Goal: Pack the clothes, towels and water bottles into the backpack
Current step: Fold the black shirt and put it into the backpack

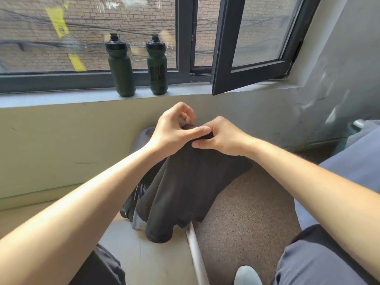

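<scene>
Windowsill (61, 98): two green bottles (120, 66) (157, 65), far
Hands: left hand (170, 130), right hand (222, 138) both pinch black garment (191, 182)
Backpack (141, 138): under garment

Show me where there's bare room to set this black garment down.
Bare: the sill left of the left bottle, and the brown floor right of the black garment. Crowded: the middle, where left hand and right hand pinch it over the backpack.

No legible text anywhere. On green bottle (157, 66), right one of 2 on sill, 12 o'clock: dark blocky print, letters unreadable. On yellow banner (57, 21) outside window, 11 o'clock: dark round emblem, blurred.
</scene>
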`<state>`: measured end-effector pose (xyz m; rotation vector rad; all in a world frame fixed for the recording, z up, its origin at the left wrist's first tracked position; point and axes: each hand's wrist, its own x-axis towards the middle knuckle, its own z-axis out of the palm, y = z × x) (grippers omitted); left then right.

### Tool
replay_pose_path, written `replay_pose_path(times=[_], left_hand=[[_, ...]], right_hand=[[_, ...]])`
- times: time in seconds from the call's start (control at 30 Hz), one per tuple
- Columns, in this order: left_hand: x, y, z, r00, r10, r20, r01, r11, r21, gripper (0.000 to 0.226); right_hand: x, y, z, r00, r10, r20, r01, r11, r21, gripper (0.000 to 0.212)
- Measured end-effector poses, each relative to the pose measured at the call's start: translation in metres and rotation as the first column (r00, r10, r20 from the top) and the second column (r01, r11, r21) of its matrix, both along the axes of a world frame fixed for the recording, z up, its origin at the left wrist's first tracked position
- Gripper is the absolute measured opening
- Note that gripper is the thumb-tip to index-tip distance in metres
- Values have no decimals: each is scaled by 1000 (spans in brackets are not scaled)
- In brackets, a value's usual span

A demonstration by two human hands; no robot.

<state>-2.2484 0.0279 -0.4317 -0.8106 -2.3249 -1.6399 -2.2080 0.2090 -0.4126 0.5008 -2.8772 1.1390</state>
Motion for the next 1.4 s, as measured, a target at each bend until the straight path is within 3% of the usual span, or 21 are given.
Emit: replay_pose_path(times=[0.1,0.2,0.3,0.43,0.57,0.63,0.77,0.87,1.0,1.17,1.3,1.4], left_hand=[[3,-11,-7,957,-171,235,191,980,-63,62],[6,-16,-34,883,-213,418,339,906,-254,51],[2,-15,-57,890,-127,438,326,848,-417,27],[-9,-16,-75,882,-121,455,350,816,-460,10],[-18,-19,-82,880,-64,471,304,838,-454,3],[-22,-19,-81,883,-9,469,248,857,-452,14],[-29,-19,-73,862,119,492,110,904,-412,32],[-32,-18,-60,744,202,637,47,935,-351,29],[-34,-19,-51,581,258,772,-68,960,-270,21],[-30,-20,-40,461,195,865,-146,979,-143,21],[-23,-12,-32,454,99,885,-197,980,-9,20],[-20,-6,-29,454,34,890,-242,966,86,21]], right_hand=[[1,0,5,999,26,-48,-30,995,-94,12],[3,7,13,992,27,-124,-46,986,-159,10],[3,21,17,983,-9,-185,-16,991,-135,16],[5,46,23,964,-108,-242,57,976,-209,16],[3,76,17,944,-255,-211,178,929,-325,17],[-2,92,9,912,-361,-194,276,891,-361,22],[-12,116,-12,848,-526,-67,445,775,-449,34],[-16,118,-28,807,-577,124,570,706,-421,37],[-14,100,-37,801,-526,286,599,712,-367,33],[-8,63,-31,856,-425,295,511,783,-354,38],[-4,39,-25,893,-386,232,448,811,-376,36],[1,28,-26,935,-293,199,349,856,-381,49]])
